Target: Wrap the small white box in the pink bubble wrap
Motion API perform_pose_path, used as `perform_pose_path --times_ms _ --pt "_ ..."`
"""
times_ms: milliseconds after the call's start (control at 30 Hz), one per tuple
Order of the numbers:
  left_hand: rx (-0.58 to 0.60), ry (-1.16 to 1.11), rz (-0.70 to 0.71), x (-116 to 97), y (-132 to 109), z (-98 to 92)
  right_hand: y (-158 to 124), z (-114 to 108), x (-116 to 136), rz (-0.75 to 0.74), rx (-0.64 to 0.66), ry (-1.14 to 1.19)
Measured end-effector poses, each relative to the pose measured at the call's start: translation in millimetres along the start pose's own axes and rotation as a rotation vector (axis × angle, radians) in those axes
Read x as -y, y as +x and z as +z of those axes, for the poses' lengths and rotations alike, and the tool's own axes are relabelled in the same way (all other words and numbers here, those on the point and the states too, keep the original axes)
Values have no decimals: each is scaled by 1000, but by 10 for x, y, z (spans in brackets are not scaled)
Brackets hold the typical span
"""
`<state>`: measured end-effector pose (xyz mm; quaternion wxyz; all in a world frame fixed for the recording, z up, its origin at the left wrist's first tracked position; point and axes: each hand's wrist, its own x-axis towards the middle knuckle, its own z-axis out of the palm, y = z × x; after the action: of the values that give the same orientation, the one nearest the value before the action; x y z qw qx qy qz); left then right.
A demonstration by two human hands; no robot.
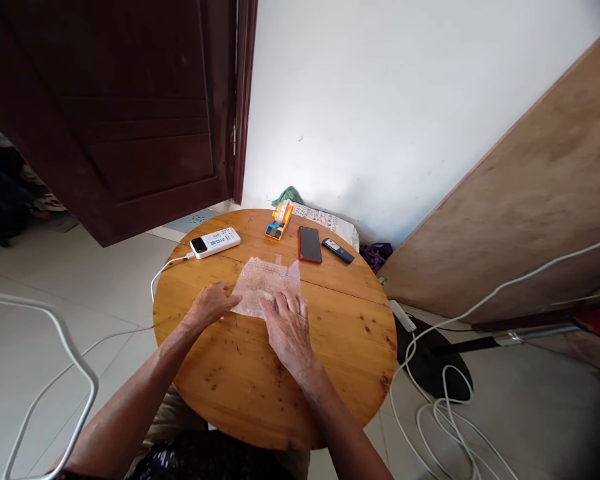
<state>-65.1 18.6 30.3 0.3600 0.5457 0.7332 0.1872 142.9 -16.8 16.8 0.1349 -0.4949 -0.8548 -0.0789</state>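
A sheet of clear bubble wrap point(260, 277) lies spread on the round wooden table point(230, 380). My right hand point(291, 330) is over its lower right part, fingers bent downward around a small pale object point(266, 295) that shows beside the thumb. The rest of that object is hidden by the hand and I cannot tell its kind. At the sheet's left edge is my left hand point(211, 307); its thumb reaches out to touch the wrap, while the fingers stand apart from the thumb and hold nothing visible.
Toward the back are a white power bank point(215, 243) with a cable, an orange tape dispenser point(280, 220), a dark phone point(310, 245) and a small black device point(338, 251). White cables point(450, 413) loop over the floor at right. A dark door point(145, 133) stands behind left.
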Motion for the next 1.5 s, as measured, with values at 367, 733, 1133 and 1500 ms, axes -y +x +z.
perform_pose_path --times_ms 367,733,1133,1500 --pt "27 -343 103 -76 -4 214 52 -53 -11 -73 7 44" --pt "-38 -92 349 -481 -157 481 72 -12 -35 20 -118 173" --pt "2 203 511 -463 -277 407 -238 -151 -405 226 -169 337" --pt "-254 166 952 -152 -36 637 -340 81 -515 641 -59 471"
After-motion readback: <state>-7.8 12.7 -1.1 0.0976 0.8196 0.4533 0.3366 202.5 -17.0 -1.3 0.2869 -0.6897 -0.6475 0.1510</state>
